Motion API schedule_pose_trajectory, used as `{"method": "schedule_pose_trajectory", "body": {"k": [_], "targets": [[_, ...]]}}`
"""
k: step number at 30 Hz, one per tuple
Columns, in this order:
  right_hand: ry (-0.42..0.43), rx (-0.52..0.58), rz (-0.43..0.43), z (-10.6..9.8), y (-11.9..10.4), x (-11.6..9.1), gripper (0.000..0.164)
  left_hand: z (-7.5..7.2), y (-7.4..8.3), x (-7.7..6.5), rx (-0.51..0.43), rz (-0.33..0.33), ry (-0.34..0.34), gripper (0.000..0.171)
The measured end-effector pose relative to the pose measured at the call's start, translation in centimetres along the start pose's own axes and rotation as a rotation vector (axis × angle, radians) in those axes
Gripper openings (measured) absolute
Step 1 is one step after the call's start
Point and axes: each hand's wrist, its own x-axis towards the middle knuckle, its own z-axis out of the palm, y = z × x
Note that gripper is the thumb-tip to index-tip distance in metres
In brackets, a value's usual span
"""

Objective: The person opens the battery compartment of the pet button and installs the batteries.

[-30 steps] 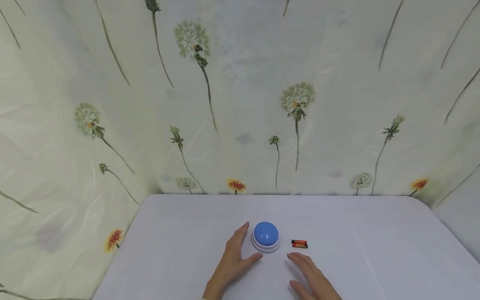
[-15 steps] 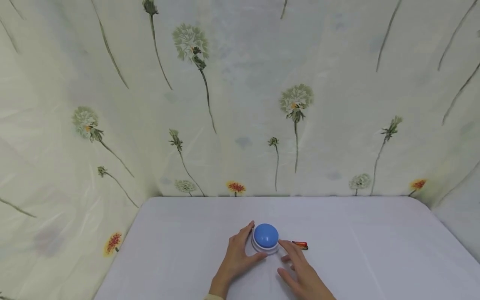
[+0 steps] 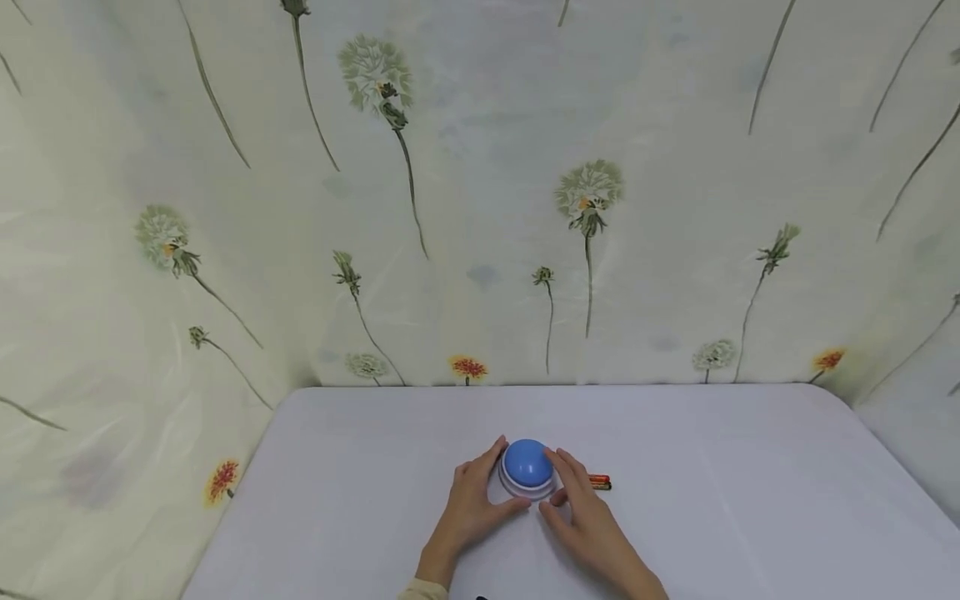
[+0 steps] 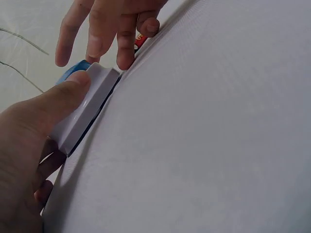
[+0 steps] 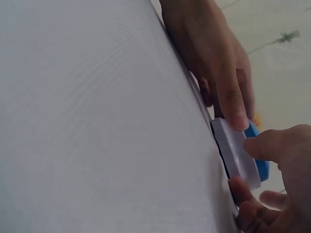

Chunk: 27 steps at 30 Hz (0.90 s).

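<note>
A round push button with a blue dome point(image 3: 528, 463) and a white base point(image 4: 87, 109) stands on the white-covered table. My left hand point(image 3: 471, 508) grips the base from the left, its thumb on the near side wall and fingers round the far side. My right hand point(image 3: 588, 521) is at the button's right side, fingers loosely extended, index fingertip at the dome's edge and thumb close to the base. In the right wrist view the right thumb point(image 5: 265, 144) overlaps the base. Just beyond the right hand lie red-and-black batteries point(image 3: 600, 482), partly hidden by its fingers.
The white tablecloth point(image 3: 360, 467) spreads around the hands to the table's far edge. Behind it hangs a pale curtain point(image 3: 480, 192) printed with dandelions. A small dark object point(image 3: 482, 597) shows at the bottom edge of the head view.
My left hand has closed in from beside the button to grip its base. The right hand has come left and forward to the button's right side, now covering part of the batteries.
</note>
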Motion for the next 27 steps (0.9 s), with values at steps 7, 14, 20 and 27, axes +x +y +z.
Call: {"method": "schedule_pose_trajectory", "body": {"k": [7, 14, 20, 27], "targets": [[0.042, -0.021, -0.001, 0.3, 0.3, 0.8, 0.078, 0.5, -0.1, 0.0, 0.002, 0.009, 0.013, 0.093], [0.078, -0.107, -0.019, 0.5, 0.6, 1.1, 0.075, 0.9, 0.2, -0.1, 0.014, 0.035, 0.031, 0.087], [0.02, -0.061, 0.064, 0.5, 0.8, 1.1, 0.073, 1.0, 0.4, -0.5, -0.002, 0.013, 0.016, 0.085], [0.013, -0.014, 0.022, 1.0, 0.5, 2.0, 0.069, 0.1, -0.3, -0.4, 0.013, 0.038, 0.038, 0.09]]}}
